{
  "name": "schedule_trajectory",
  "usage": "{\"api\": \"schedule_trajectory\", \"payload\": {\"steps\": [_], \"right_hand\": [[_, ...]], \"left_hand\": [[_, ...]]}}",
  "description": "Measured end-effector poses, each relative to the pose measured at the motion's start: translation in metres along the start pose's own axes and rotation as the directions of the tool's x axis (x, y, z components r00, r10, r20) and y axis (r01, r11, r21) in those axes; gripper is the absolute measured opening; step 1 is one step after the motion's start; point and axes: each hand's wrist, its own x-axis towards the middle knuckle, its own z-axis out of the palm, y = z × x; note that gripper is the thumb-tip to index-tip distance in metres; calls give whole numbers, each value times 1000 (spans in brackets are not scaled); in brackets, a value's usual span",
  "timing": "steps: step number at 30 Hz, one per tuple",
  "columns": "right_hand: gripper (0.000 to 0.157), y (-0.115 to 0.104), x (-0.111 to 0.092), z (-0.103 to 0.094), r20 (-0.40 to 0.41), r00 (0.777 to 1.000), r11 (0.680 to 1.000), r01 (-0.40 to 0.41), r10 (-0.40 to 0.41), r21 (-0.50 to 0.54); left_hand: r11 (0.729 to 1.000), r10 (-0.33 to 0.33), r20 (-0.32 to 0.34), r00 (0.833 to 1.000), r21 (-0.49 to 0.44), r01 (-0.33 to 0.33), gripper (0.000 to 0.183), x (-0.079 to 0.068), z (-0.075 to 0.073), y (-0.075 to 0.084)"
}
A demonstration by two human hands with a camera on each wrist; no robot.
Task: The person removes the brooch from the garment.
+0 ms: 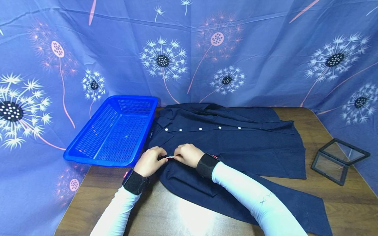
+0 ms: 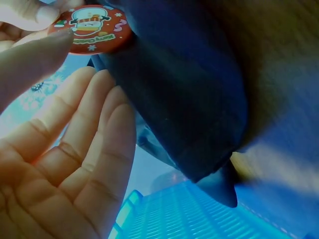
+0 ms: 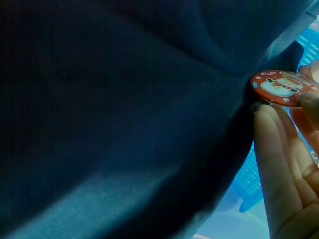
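Observation:
A round red badge [image 2: 97, 32] with a snowman print is between my two hands, seen nearly edge-on in the head view. My left hand [image 1: 150, 160] pinches it, thumb lying on the printed face. From the other side my right hand [image 1: 189, 154] pinches its edge; in the right wrist view the badge [image 3: 279, 87] is beside the dark cloth. A navy button-up shirt [image 1: 251, 147] lies spread on the table under both hands, its row of white buttons running across it. The back of the badge is hidden.
A blue plastic basket [image 1: 138, 137] stands on the left, close to the shirt's collar end. At the right of the wooden table [image 1: 348, 203] sits a black hinged frame [image 1: 330, 168] with clear panes. A blue dandelion-print cloth [image 1: 265, 65] hangs behind.

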Motion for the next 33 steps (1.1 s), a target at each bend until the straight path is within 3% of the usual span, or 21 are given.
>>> {"api": "schedule_trajectory", "payload": {"steps": [12,17,23,33], "right_hand": [[6,1,2,-1,1,999,999,-32,32,39],[4,3,3,0,5,998,994,-65,65,92],[3,3,3,-1,24,988,966,-151,150,209],[4,1,3,2,43,966,922,-254,253,292]], "left_hand": [[1000,13,0,1000,-4,-13,7,3,3,-1],[999,40,-31,999,17,-39,7,2,4,-1],[999,48,-61,997,26,-47,7,2,5,-2],[999,45,-62,997,16,-44,8,3,6,-2]]}}
